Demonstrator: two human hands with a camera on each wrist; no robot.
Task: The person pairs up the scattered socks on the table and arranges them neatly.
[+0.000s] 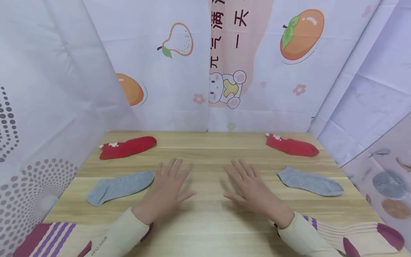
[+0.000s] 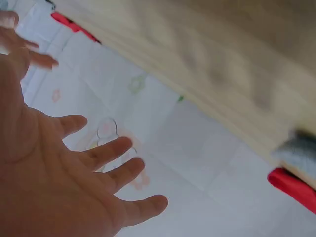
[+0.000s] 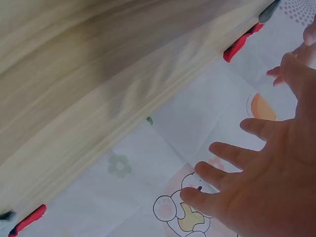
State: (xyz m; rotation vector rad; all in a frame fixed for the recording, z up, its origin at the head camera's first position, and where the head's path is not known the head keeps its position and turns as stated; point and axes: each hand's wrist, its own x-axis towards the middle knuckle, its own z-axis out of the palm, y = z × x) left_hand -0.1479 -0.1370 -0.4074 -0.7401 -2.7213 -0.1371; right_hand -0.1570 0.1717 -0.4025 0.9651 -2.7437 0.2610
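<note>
My left hand (image 1: 167,191) hovers over the wooden table with fingers spread and nothing in it, close beside a grey sock (image 1: 120,186). Across from it my right hand (image 1: 252,191) is held the same way, palm down, with a second grey sock (image 1: 309,182) to its right. Behind them lie a red sock (image 1: 128,147) on the left and another red sock (image 1: 292,145) on the right. Cream socks with purple stripes and maroon ends lie in front, one (image 1: 48,238) partly under my left sleeve, one (image 1: 363,233) partly behind my right sleeve.
The table (image 1: 205,228) has light wood grain. A white curtain (image 1: 179,82) with printed fruit and a bear hangs along its back edge. More cloth hangs at the left (image 1: 38,107) and right (image 1: 369,103) sides.
</note>
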